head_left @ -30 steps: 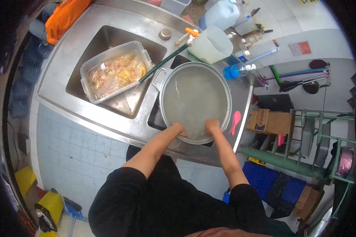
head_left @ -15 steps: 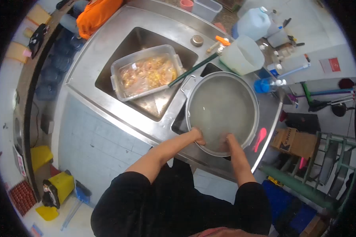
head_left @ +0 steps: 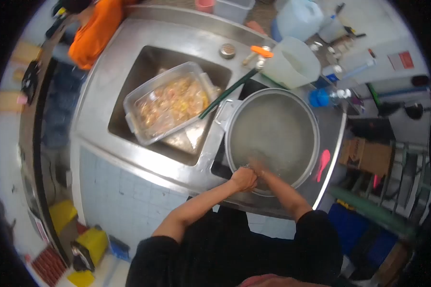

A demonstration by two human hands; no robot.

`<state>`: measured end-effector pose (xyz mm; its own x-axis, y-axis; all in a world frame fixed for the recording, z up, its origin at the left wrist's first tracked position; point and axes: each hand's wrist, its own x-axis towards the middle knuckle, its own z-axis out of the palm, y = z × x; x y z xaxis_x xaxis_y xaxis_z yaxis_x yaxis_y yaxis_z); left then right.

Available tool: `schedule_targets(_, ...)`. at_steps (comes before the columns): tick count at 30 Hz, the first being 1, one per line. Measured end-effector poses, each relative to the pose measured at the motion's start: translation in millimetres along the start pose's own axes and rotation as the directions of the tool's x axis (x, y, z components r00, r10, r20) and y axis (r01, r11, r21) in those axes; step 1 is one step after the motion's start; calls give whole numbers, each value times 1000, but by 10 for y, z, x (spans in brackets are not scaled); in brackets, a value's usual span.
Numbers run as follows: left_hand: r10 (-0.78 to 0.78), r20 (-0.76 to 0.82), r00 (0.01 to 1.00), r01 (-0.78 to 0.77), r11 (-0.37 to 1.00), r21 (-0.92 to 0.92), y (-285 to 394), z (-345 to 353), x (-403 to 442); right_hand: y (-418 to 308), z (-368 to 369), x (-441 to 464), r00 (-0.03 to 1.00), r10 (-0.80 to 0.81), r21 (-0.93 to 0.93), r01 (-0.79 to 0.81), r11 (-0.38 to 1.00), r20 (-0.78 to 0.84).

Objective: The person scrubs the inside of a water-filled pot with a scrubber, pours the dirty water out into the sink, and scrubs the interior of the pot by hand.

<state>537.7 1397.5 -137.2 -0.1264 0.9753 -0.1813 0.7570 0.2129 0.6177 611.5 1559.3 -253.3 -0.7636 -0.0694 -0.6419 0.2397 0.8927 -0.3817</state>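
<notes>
Stainless steel made up the worktop [head_left: 93,115]. At left, a plastic tub [head_left: 138,126] sat in the sink [head_left: 153,60], a green hose [head_left: 230,93] crossing its right edge. Rightward stood the pot [head_left: 317,138] of cloudy water [head_left: 277,119]. The left hand [head_left: 244,178], curled, met the blurred right hand [head_left: 256,165] at its near side; whether they gripped anything was unclear. Brisk movement could have slopped water over the rim.

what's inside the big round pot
Cloudy greyish liquid is inside the pot, and the right hand reaches into it beside the left hand. The murk hides the pot's bottom and anything lying there.
</notes>
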Motion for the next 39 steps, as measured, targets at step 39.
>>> schedule_targets(39,50,773,633,186,959,-214,-264,266,641,1218,-1618,1264,213,977,987,-147,60,-28)
